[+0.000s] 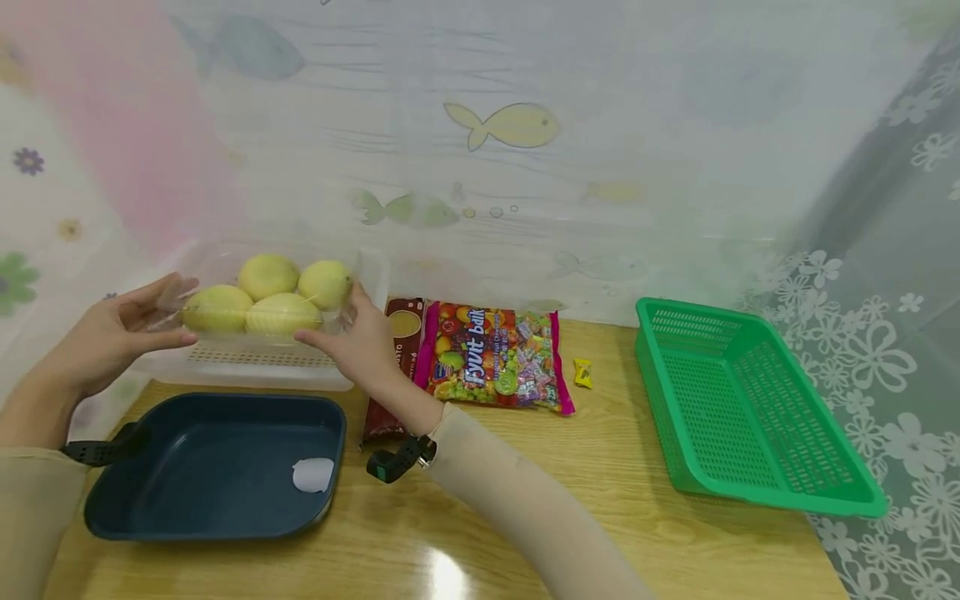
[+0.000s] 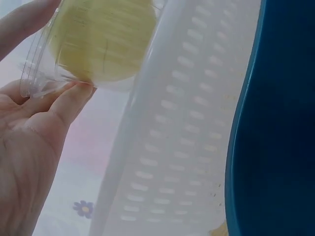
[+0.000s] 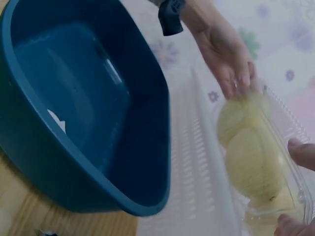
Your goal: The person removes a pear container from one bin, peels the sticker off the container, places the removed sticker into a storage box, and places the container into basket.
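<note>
A clear plastic box (image 1: 225, 333) with several round yellow-green fruits (image 1: 283, 315) in it is held over the white perforated basket (image 1: 247, 377). My left hand (image 1: 108, 342) grips the box's left end, the thumb along its near side. At the other end my right hand (image 1: 367, 346) holds it with thumb and fingers. In the left wrist view, fingers pinch the edge of the box (image 2: 37, 73) beside a fruit (image 2: 106, 44). The right wrist view shows the box (image 3: 290, 172) tilted, with the left hand (image 3: 226, 56) at its far end.
A dark blue basin (image 1: 210, 467) with a white scrap (image 1: 312, 474) stands in front of the white basket. To its right lie a brown packet (image 1: 386, 421), a candy bag (image 1: 491, 357) and a small yellow candy (image 1: 582, 373). A green basket (image 1: 720, 417) sits at the right.
</note>
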Tool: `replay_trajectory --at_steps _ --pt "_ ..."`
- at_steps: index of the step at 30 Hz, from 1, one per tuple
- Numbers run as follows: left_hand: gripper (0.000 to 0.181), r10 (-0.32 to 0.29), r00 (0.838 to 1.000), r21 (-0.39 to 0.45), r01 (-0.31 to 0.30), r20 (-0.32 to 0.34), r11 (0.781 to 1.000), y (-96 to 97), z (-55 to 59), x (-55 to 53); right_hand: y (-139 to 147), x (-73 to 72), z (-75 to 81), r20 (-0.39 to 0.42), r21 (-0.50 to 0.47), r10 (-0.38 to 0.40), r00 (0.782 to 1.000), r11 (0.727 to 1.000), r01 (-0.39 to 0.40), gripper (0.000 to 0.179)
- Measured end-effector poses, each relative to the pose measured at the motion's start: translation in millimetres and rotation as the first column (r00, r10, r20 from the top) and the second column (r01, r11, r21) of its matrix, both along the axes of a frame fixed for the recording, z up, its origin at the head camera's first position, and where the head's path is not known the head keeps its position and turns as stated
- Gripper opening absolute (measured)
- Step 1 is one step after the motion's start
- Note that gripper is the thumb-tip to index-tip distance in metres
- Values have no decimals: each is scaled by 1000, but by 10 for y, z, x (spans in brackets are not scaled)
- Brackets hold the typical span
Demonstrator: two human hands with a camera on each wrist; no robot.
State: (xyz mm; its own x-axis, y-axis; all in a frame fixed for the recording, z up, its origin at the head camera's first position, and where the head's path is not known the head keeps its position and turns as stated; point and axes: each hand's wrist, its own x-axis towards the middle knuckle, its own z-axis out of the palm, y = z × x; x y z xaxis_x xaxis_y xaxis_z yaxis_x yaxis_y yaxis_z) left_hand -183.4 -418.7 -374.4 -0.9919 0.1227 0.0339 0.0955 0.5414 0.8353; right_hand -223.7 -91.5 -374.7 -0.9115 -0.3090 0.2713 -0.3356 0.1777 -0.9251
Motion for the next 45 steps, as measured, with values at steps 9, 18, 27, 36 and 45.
replay_trajectory --at_steps 9,18,27,36,45 --pt "96 -23 994 43 19 109 999 -77 -50 -68 -159 -66 -39 56 67 -81 995 995 77 86" --pt "98 -53 986 41 47 158 998 -182 -123 -219 -351 -163 -54 324 -6 -208 923 975 221 87" --pt "102 -40 968 36 32 248 999 -174 -118 -309 -546 -223 -77 500 5 -278 820 948 318 94" --pt "112 -72 955 1 74 289 997 -167 -80 -466 -583 -324 -109 554 39 -294 779 944 329 95" --pt "118 -99 935 53 86 341 995 -228 -89 -528 -624 -319 -124 592 27 -274 758 947 321 94"
